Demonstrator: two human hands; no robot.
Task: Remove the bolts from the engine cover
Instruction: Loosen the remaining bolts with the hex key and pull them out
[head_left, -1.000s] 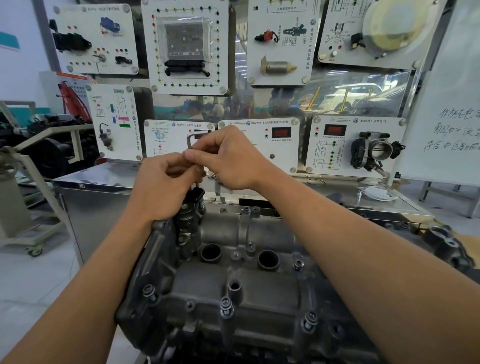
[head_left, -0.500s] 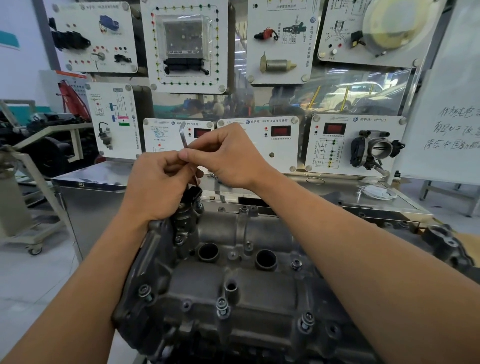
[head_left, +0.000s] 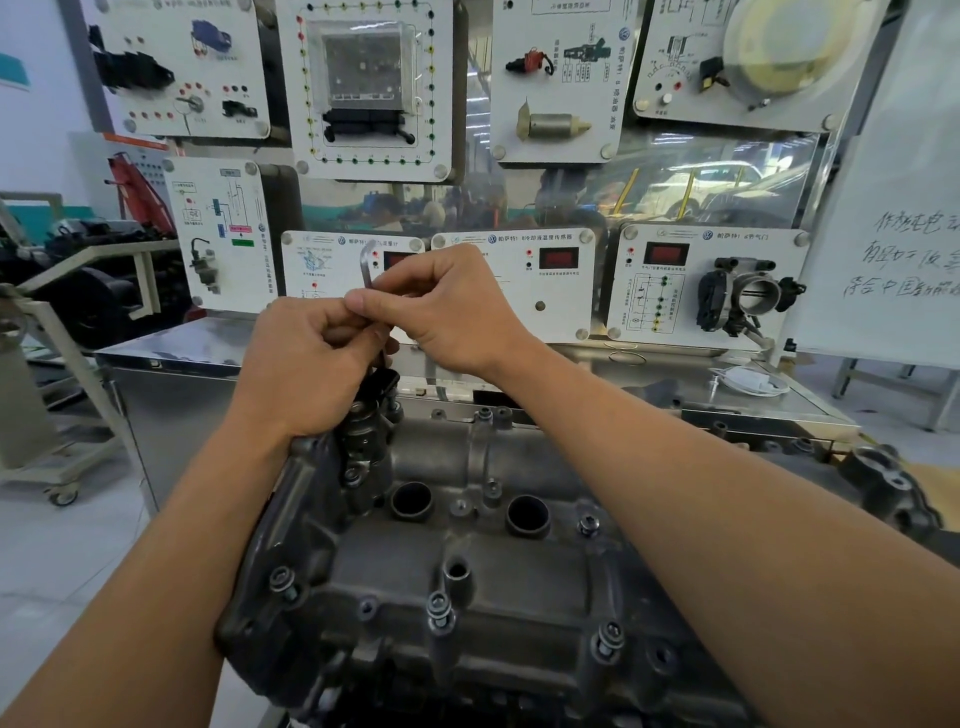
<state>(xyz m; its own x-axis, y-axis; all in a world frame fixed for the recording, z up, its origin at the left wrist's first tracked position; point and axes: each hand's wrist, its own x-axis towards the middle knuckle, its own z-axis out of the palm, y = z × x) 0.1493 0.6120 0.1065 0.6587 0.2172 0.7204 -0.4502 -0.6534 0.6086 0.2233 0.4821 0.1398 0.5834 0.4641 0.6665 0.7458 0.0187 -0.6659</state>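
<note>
A VW roundel and the heading "帕萨特1.8冷却液温度传感器" are printed on the centre panel (head_left: 514, 283). Handwritten Chinese is seen on the whiteboard (head_left: 893, 208) at the right edge, cut off by the frame. The engine cover (head_left: 467, 571), dark grey cast metal with two round wells, is set at lower centre, its long axis running left to right. Washered bolts (head_left: 439, 610) are stood upright along its near edge. A hex key (head_left: 367, 265) is held almost upright above the cover's far left end. It is pinched by the right hand (head_left: 452, 317), and the curled fingers of the left hand (head_left: 306, 364) are wrapped round it lower down.
</note>
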